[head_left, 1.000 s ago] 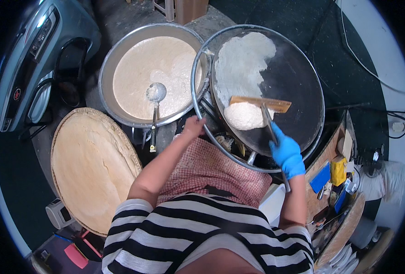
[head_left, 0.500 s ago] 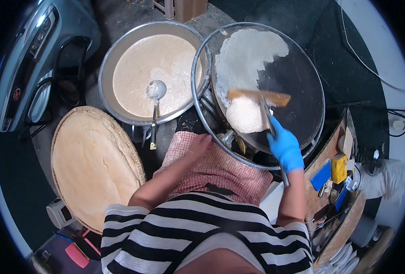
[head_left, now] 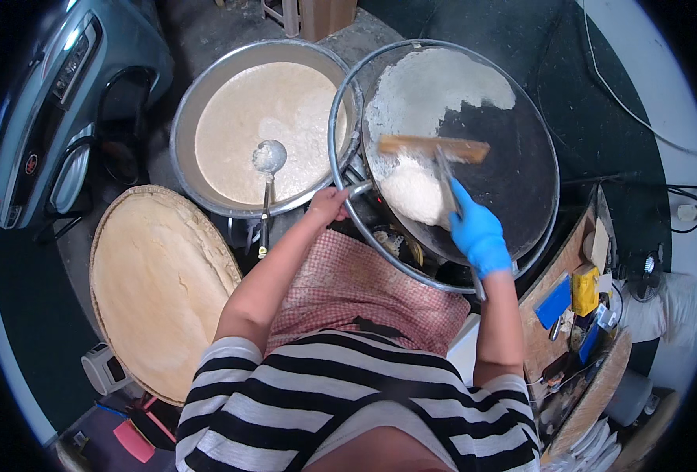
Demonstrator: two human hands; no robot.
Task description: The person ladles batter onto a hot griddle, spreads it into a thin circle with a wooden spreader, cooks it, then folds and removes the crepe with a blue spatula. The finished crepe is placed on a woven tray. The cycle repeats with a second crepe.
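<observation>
Clamping gloved fingers on the spreader (head_left: 447, 182), the right hand (head_left: 478, 237) is nearer the batter mound (head_left: 415, 191) lying at its ten o'clock on the griddle (head_left: 514, 177), the blade (head_left: 433, 148) running nine-to-three beyond, while the left fingers' hold on the hoop (head_left: 333, 130) I cannot tell.

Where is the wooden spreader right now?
In the head view, right of centre: the spreader is in the gloved right hand, over the griddle, beside the dough.
</observation>
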